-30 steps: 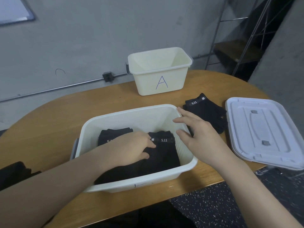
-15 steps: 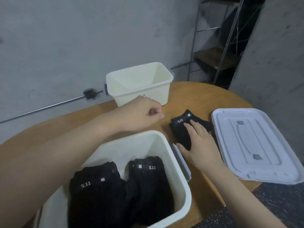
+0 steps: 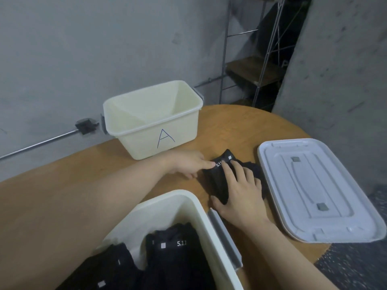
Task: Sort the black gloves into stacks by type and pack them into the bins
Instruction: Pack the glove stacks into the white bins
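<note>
- The loose gloves [image 3: 219, 178] are lying on the table [image 3: 88, 174], at about 1 o'clock from the near bin [image 3: 201, 208] and at 9 o'clock from the lid [image 3: 314, 191], just beside both
- The right hand [image 3: 240, 195] is lying flat on top of them, fingers straight and spread, pressing rather than gripping, with its thumb down at the gloves' near edge
- The left hand [image 3: 188, 164] is reaching in from 9 o'clock, forefinger stretched out and touching the cuff by the white lettering; it is holding nothing, and its other fingers are too hidden to judge
- Judging by this, the step in hand is gathering this last bundle for packing
- To do it well, the person should be keeping the pair squared under the flat palm, sliding the left fingers beneath the cuff end and the right thumb beneath the near end, then lifting it level so the layers are not sliding apart
- The near bin is already holding two dark stacks [image 3: 167, 260], with little room showing between them, so checking the type first seems wise
- The cream bin marked A [image 3: 150, 118] is standing at 11 o'clock from the gloves, well apart, and is showing nothing inside
- The near bin's grey handle [image 3: 226, 239] is sticking out close under the right wrist and could be catching the bundle on the way in; the lid's raised rim is crowding the other side
</note>
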`<state>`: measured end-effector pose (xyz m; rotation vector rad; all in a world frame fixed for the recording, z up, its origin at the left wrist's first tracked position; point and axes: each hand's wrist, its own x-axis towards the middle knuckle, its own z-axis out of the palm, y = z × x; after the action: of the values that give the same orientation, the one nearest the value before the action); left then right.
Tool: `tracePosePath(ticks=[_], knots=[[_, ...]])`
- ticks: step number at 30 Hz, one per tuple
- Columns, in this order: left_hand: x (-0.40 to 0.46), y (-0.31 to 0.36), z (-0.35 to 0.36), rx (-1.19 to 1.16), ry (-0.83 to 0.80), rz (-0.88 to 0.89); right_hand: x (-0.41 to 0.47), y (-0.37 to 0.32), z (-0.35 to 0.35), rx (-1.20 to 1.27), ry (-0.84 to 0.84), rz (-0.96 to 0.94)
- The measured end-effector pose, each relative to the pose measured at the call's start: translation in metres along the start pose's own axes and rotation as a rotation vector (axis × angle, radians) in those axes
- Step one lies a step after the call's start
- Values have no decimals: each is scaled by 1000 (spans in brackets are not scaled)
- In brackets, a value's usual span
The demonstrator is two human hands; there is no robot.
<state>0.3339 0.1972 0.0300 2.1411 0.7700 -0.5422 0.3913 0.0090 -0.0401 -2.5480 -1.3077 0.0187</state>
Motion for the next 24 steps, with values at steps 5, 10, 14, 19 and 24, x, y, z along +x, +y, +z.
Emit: tracePosePath(ticks=[5,10,14,19,24], knots=[[9,-7,4,-218,-68,10,-2,0,6,6,43,-1],[14,-13,16,-375,-54,7,-4,2,12,6,84,-12],[11,-10,14,-503,-89,-4,-2,1,14,34,107,-8],[6,-6,14,-727,-142,6,1,-3,11,107,85,15],[0,3,16,-780,-77,22,3,-14,3,141,115,75]])
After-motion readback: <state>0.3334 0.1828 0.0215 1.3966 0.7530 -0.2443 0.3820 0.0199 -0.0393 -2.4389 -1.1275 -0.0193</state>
